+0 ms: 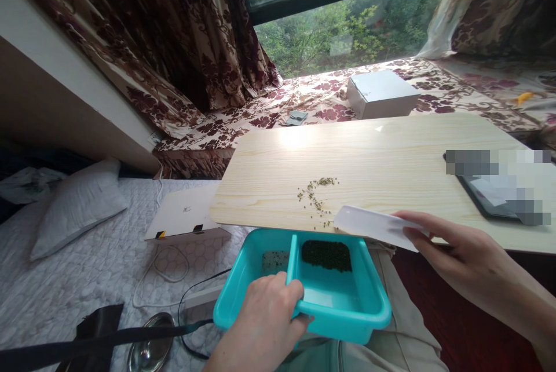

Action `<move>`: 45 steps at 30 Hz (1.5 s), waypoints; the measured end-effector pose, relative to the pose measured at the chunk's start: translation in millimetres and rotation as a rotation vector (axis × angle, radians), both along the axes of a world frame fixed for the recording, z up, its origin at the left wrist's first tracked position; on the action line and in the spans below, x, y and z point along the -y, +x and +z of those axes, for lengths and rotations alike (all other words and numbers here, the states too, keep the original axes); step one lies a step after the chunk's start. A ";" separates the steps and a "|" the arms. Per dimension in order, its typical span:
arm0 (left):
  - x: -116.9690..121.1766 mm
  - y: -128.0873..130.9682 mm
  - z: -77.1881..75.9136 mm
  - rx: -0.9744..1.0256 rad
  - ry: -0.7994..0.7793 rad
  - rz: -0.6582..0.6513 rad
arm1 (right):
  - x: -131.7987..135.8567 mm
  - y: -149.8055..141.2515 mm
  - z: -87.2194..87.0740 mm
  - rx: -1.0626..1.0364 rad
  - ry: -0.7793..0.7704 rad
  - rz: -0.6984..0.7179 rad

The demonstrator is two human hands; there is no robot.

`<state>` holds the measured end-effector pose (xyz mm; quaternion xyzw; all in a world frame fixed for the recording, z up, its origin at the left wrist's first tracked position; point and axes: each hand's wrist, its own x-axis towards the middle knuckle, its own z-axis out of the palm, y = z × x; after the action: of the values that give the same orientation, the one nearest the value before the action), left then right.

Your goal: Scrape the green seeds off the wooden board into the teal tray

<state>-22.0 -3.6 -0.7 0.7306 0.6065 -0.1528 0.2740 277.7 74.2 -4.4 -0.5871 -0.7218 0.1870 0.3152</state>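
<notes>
Daylight comes in through the window (347, 30) at the top of the frame, bright on the greenery outside. It throws a white patch of glare onto the pale tabletop (260, 175), left of its middle near the far edge. Over at the left, the curtain folds (174, 24) and the wall's foot sink into deep shadow; the lower right is dim too. Straight lines lean toward the edges, wide-angle fashion, and blocky pixelation covers a patch at the right.
</notes>
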 end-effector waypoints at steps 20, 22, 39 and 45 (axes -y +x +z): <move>0.7 -0.4 -1.0 0.003 0.015 0.005 | -5.5 -8.2 -9.8 -0.026 0.073 0.092; 0.9 -0.8 -1.6 0.005 0.015 0.005 | -5.1 -7.2 -9.5 -0.021 0.050 0.073; 1.5 -2.1 2.3 0.011 0.024 0.015 | -4.7 -14.3 -2.9 -0.020 0.046 0.091; 1.0 -3.2 0.7 0.013 0.029 0.011 | -6.8 -12.4 -6.8 0.021 0.088 0.053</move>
<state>-25.2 -4.6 0.0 0.7320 0.6110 -0.1380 0.2681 265.3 81.0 -11.2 -0.5553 -0.7480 0.1571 0.3279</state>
